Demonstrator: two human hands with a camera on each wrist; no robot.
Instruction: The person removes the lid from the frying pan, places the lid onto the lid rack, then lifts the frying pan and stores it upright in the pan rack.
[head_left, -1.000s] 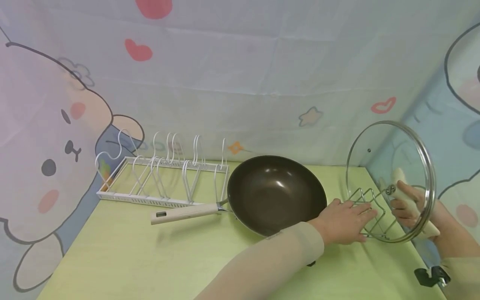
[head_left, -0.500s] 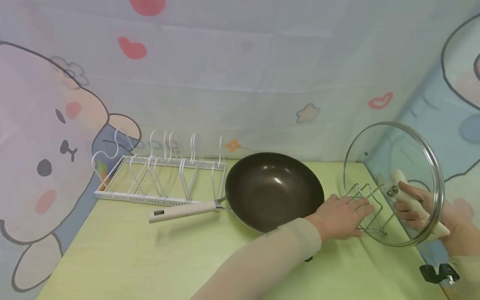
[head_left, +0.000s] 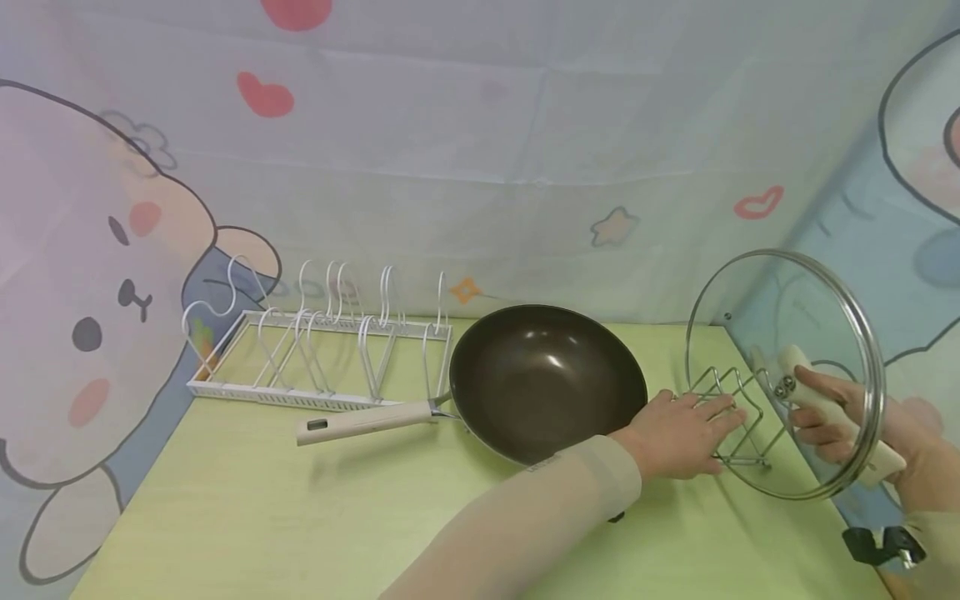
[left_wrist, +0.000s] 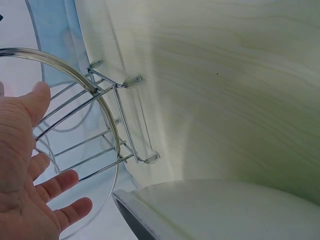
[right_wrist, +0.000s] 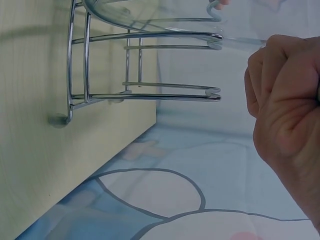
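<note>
A glass pot lid [head_left: 780,333] with a steel rim stands on edge in a small metal wire rack [head_left: 738,392] at the right of the table. My right hand [head_left: 840,412] grips the lid's long cream handle [head_left: 817,396] behind the glass; in the right wrist view, this hand [right_wrist: 287,90] appears with curled fingers beside the rack [right_wrist: 150,95]. My left hand [head_left: 678,433] reaches to the rack's near left side with spread fingers. The left wrist view has its fingers [left_wrist: 55,185] loosely bent at the rack bars [left_wrist: 85,110], with the lid rim [left_wrist: 107,115] beyond.
A dark wok [head_left: 547,383] with a cream handle [head_left: 367,422] sits mid-table, just left of my left hand. Behind its handle stands a white rack [head_left: 300,400] with several upright loops. Printed cloth walls [head_left: 480,125] border the light green table [head_left: 337,517].
My right hand and the lid have shifted slightly right relative to the rack, then slightly downward. The left hand keeps its place at the rack. The head view has shifted a little.
</note>
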